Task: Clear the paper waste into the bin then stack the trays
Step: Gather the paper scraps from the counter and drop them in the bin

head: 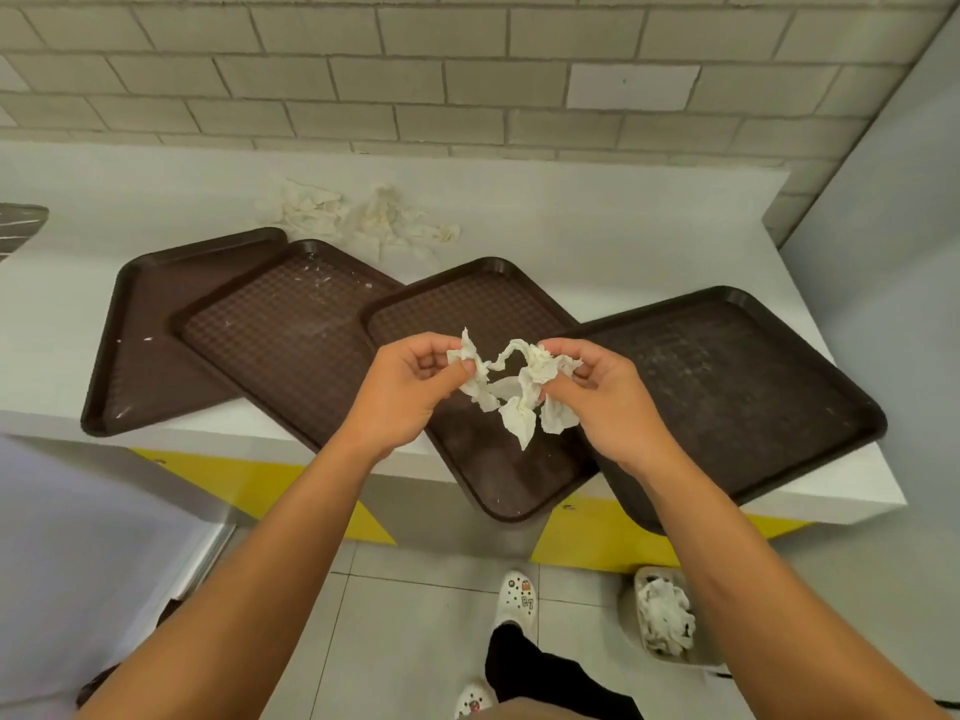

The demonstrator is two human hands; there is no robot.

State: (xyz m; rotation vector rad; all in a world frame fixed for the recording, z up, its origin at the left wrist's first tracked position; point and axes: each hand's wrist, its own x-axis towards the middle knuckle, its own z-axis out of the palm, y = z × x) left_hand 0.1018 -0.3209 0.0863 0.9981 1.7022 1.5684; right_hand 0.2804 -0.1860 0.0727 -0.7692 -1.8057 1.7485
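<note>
We hold a crumpled, torn strip of white paper napkin (511, 387) between our two hands above the trays: our left hand (410, 387) pinches its left end between thumb and curled fingers, and our right hand (597, 402) grips the bunched right end the same way, with loose tatters hanging down between them. Below lie four dark brown trays in an overlapping row on the white worktop (597, 241): the far-left tray (140, 345), the second tray (291, 335) lapping over it, the third tray (488, 298) whose near corner juts past the worktop edge, and the right tray (753, 397), whose near corner also overhangs the edge. Small white scraps dot the second tray. Behind the trays, near the tiled wall (467, 70), rests a heap of more crumpled napkins (358, 215). Down on the tiled floor, to our right beneath the worktop, stands a small bin (670, 615) with white paper already inside, and our white clogs (517, 597) show beside it
</note>
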